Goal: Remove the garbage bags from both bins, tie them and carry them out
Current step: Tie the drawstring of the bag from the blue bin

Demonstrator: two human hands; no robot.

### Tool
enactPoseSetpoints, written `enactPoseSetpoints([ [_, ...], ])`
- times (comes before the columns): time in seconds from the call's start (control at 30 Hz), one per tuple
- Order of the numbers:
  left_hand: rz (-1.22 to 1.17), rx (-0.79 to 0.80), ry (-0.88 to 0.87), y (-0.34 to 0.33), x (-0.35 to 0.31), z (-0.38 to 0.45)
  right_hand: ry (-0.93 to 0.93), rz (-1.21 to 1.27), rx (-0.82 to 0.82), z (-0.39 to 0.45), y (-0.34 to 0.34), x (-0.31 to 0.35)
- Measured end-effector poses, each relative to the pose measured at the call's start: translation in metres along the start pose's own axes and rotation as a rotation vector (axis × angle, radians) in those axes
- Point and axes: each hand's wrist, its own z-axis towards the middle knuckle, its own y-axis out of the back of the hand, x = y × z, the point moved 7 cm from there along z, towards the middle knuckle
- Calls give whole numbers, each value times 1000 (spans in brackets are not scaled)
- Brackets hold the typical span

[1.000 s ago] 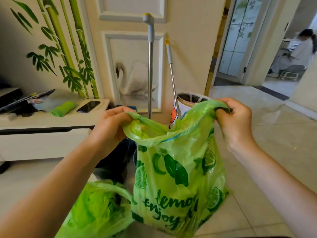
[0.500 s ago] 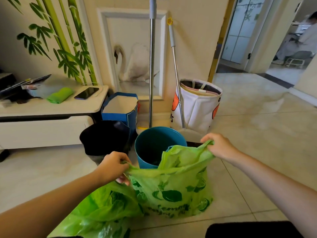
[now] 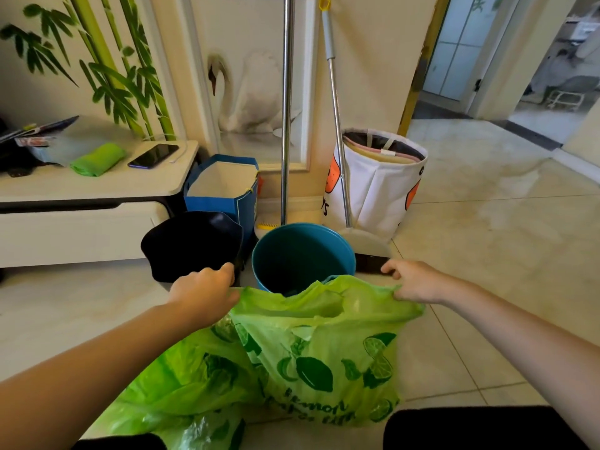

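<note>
A green garbage bag (image 3: 328,358) printed with lemons stands on the floor in front of me. My left hand (image 3: 204,292) grips its top left edge and my right hand (image 3: 414,282) grips its top right edge, holding the mouth spread wide. A second green garbage bag (image 3: 181,388) lies slumped on the floor to its left, untouched. Behind them stand a blue bin (image 3: 302,254) and a black bin (image 3: 191,243), both without a bag inside.
A broom handle (image 3: 285,108) and a dustpan (image 3: 363,245) lean at the wall behind the bins. A blue paper bag (image 3: 224,190) and a white fabric basket (image 3: 380,186) flank them. A low white cabinet (image 3: 84,206) is at left. A doorway (image 3: 506,76) opens at right.
The bag has come down from chest height to the floor. My hands followed it down and moved apart, stretching its mouth. Both bins came into view.
</note>
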Motion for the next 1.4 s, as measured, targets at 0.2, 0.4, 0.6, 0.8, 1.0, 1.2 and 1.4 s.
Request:
enactPoseSetpoints([
  [0.2,-175,-175,-484,29,-60,-30,32,-147,125,10,-14,17],
  [0.4,-102,112,-828,-7,-117,-71,31,-241,143,21,-23,33],
  [0.6,-101,106,-816,-25,-106,-55,21,-98,52,39,-20,26],
  [0.8,-270,33,-789,-10,-108,-45,51,139,-4,53,-16,36],
  [1.0,-342,18,-764,-6,-102,-37,174,11,82,46,-31,63],
  [1.2,-483,13,-665,3,-95,-30,264,60,-13,43,-22,73],
  [1.4,-610,68,-546,-1,-89,-26,319,86,-94,37,-19,74],
])
